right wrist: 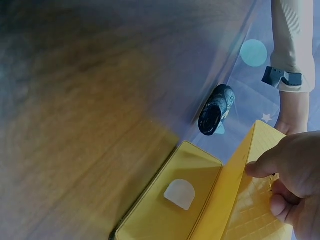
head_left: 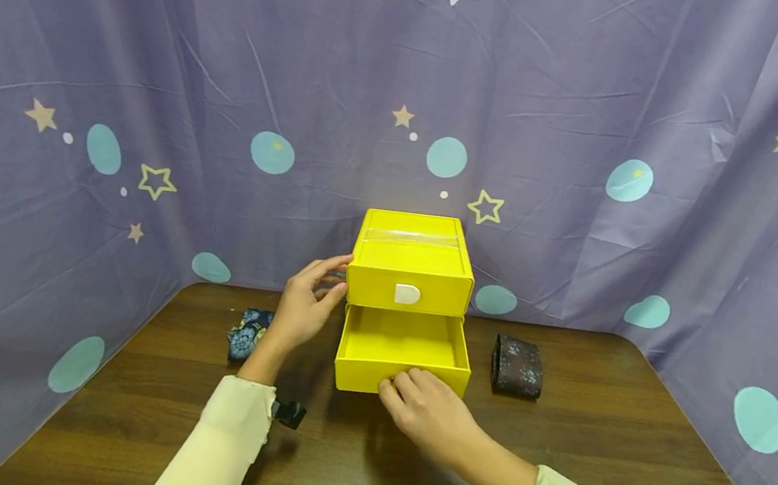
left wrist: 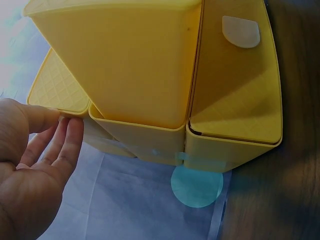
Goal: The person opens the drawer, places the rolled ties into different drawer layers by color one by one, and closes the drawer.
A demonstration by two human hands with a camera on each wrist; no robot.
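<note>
A yellow drawer unit stands at the back of the table, clear tape across its top. Its middle drawer is pulled out. Above it, the upper drawer with a white tab is closed, and the closed bottom drawer shows in the left wrist view. My right hand grips the middle drawer's front, with the thumb at its edge in the right wrist view. Fairly straight fingers of my left hand touch the unit's upper left side.
A folded blue floral cloth lies on the table left of the unit, partly behind my left forearm. To the right lies a dark folded floral cloth. A purple patterned curtain hangs close behind the unit.
</note>
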